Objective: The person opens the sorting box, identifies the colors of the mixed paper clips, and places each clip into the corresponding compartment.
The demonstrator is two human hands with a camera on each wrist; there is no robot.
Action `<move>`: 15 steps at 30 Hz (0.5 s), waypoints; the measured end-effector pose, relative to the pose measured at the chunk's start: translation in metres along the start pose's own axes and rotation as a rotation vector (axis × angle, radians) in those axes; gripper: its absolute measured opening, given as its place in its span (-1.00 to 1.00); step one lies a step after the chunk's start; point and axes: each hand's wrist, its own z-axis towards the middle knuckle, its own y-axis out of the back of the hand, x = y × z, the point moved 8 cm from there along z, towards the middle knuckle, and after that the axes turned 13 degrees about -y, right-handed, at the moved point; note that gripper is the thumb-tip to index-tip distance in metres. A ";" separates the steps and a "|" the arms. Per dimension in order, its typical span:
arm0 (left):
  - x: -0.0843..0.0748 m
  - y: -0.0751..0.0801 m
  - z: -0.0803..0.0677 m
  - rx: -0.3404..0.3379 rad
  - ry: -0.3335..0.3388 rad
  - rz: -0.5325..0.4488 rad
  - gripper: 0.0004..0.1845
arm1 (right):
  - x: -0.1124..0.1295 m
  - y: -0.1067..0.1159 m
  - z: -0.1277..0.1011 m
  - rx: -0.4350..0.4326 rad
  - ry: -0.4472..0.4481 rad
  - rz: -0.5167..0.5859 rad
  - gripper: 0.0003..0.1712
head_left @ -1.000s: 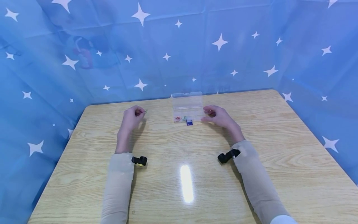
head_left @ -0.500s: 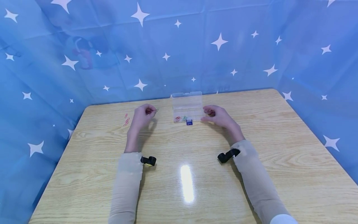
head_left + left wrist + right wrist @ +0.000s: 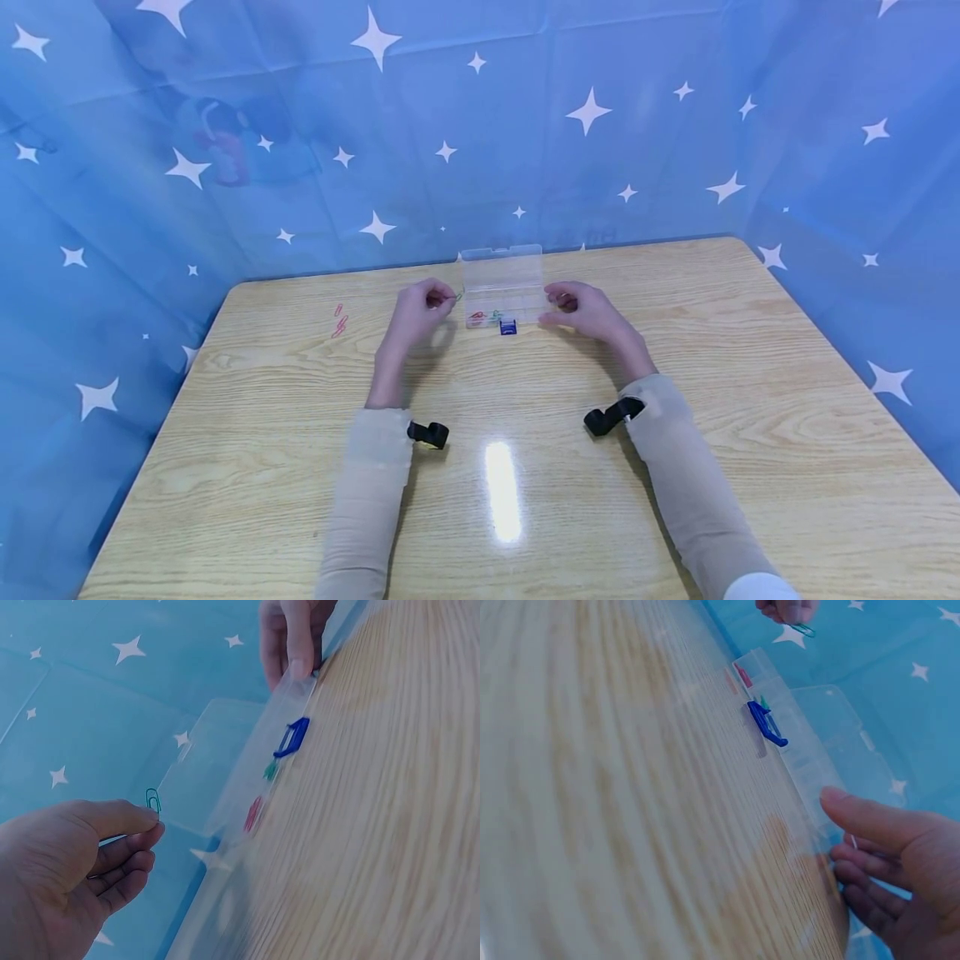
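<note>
A clear plastic box [image 3: 504, 302] with its lid raised stands at the table's far middle, with a blue latch [image 3: 507, 327] at its front and red and green clips inside. My left hand [image 3: 424, 310] pinches a green paper clip [image 3: 153, 799] just left of the box [image 3: 232, 776]. My right hand [image 3: 581, 310] touches the right end of the box [image 3: 802, 742] with thumb and curled fingers. The blue latch [image 3: 766, 724] shows in the right wrist view, the green paper clip [image 3: 804, 630] beyond it.
Several red paper clips [image 3: 339, 320] lie on the wooden table [image 3: 675, 467] to the far left. A blue star-patterned cloth [image 3: 225, 125] walls in the table on three sides. Black wrist cameras [image 3: 427, 433] sit on both sleeves.
My left hand has carried the green clip rightward from the red clips to the box's left edge. The right hand has stayed at the box.
</note>
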 end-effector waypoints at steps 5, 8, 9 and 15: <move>-0.006 -0.009 0.003 0.000 -0.010 -0.028 -0.90 | 0.001 0.000 0.000 0.007 0.001 0.004 -0.25; -0.009 -0.015 0.004 -0.001 -0.007 -0.038 -0.91 | 0.001 0.000 0.001 0.008 0.005 0.008 -0.26; -0.010 -0.017 0.005 0.001 -0.005 -0.040 -0.91 | 0.001 0.000 0.001 0.007 0.005 0.009 -0.27; -0.014 -0.031 0.007 0.015 0.014 -0.061 -0.91 | 0.000 0.000 0.000 0.000 0.004 0.007 -0.27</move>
